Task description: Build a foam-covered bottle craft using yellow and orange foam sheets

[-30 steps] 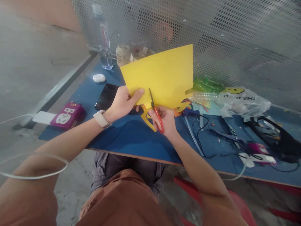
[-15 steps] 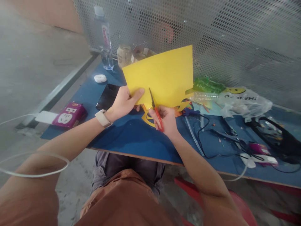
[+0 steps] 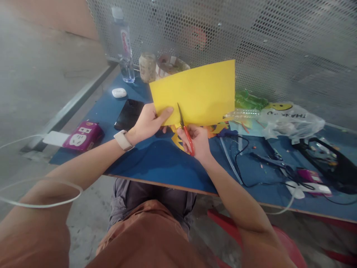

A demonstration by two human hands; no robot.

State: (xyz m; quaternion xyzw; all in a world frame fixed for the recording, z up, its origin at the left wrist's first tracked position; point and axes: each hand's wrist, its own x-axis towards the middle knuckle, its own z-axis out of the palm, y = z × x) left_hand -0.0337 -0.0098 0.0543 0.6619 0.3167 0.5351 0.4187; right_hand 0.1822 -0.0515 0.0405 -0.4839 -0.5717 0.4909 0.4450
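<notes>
My left hand pinches the lower left part of a yellow sheet of paper, thumb on top and fingers underneath. My right hand is closed round the red handles of a pair of scissors. One dark blade lies over the sheet near its lower edge, pointing up and away, close to my left thumb. Cut yellow paper hangs or lies below the sheet, partly hidden by my right hand. A black phone rests on the blue table beside my left hand.
A water bottle, a glass jar and a tape roll stand at the back. Left are a white case and a purple socket block. Right lie a plastic bag, a glue gun and cables.
The yellow sheet has shifted to the right and tilted lower, showing more of the tape roll behind it. Both hands stay almost in place, still holding the paper and the scissors.
</notes>
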